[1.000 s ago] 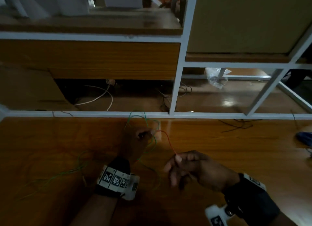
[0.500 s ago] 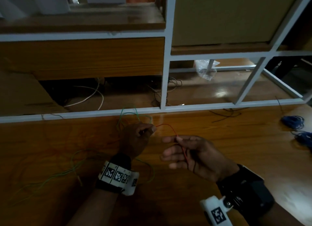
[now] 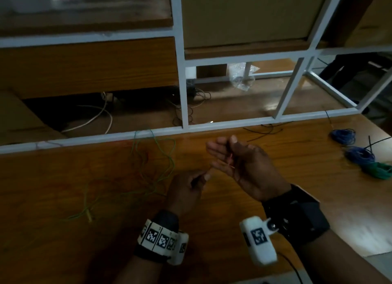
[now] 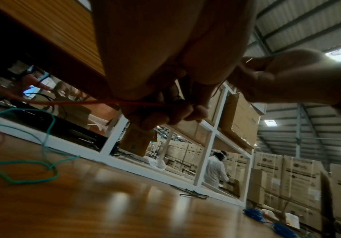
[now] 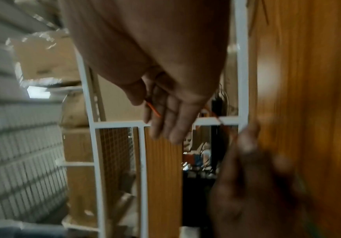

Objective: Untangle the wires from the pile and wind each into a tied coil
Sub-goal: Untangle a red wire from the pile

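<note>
A thin red wire (image 3: 230, 159) runs between my two hands above the wooden table (image 3: 297, 152). My left hand (image 3: 203, 176) is curled and pinches the wire at its fingertips; the left wrist view shows the red wire (image 4: 74, 103) entering the curled left hand (image 4: 175, 112). My right hand (image 3: 224, 150) is raised with fingers stretched to the left, and its thumb holds the wire against them. In the right wrist view the red wire (image 5: 154, 110) comes out between thumb and forefinger of the right hand (image 5: 151, 109). A loose green wire (image 3: 167, 169) lies tangled on the table left of my hands.
Two blue coils (image 3: 343, 135) (image 3: 360, 154) and a green coil (image 3: 378, 170) lie at the table's right edge. Black wire pieces (image 3: 263, 131) lie by the white frame rail (image 3: 233, 124) along the back. A person in white (image 4: 214, 167) stands among stacked cartons beyond.
My right hand has risen and turned, its fingers now stretched out with the wire across them. My left hand has drawn back from the rail towards me, still pinching the red wire.
</note>
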A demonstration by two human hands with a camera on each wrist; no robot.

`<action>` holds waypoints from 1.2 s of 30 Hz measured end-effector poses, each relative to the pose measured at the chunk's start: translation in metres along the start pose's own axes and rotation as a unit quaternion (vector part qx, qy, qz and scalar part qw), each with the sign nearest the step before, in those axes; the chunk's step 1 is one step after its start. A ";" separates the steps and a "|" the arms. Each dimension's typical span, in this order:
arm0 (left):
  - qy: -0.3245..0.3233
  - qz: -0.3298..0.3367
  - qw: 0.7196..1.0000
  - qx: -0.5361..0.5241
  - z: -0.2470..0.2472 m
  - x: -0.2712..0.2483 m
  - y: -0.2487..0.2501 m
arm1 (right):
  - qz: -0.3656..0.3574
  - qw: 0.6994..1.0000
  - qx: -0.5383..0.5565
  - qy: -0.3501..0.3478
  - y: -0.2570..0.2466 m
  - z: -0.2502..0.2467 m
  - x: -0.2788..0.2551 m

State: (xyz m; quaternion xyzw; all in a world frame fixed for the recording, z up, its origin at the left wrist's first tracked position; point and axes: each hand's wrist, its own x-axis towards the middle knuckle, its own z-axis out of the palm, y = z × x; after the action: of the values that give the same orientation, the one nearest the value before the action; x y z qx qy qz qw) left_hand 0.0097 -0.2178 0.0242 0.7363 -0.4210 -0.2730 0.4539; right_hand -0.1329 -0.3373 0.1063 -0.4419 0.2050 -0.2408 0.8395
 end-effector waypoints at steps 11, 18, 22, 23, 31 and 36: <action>0.028 0.001 0.973 0.227 -0.016 -0.027 0.010 | -0.122 0.627 -0.765 -0.086 0.009 -0.052 -0.010; 0.023 0.008 0.984 0.177 -0.031 -0.023 0.030 | -0.180 0.654 -0.729 -0.089 0.009 -0.063 0.003; 0.052 -0.033 0.965 0.256 -0.086 -0.044 -0.015 | -0.225 0.662 -0.715 0.027 -0.026 -0.111 0.001; 0.071 -0.049 0.959 0.270 -0.097 -0.047 -0.026 | -0.212 0.658 -0.721 0.043 -0.026 -0.122 0.003; 0.066 0.075 0.937 0.333 -0.091 -0.011 -0.023 | -0.083 0.556 -0.827 -0.019 0.025 -0.081 0.023; 0.032 0.142 0.929 0.340 -0.078 0.022 -0.013 | -0.133 0.664 -0.727 -0.112 0.048 0.006 0.057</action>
State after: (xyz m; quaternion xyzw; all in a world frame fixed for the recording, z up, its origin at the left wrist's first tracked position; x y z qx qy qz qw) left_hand 0.0864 -0.1996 0.0465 0.7876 -0.5739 -0.0222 0.2234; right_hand -0.0733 -0.3432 0.0621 -0.9581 0.1584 -0.0731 0.2272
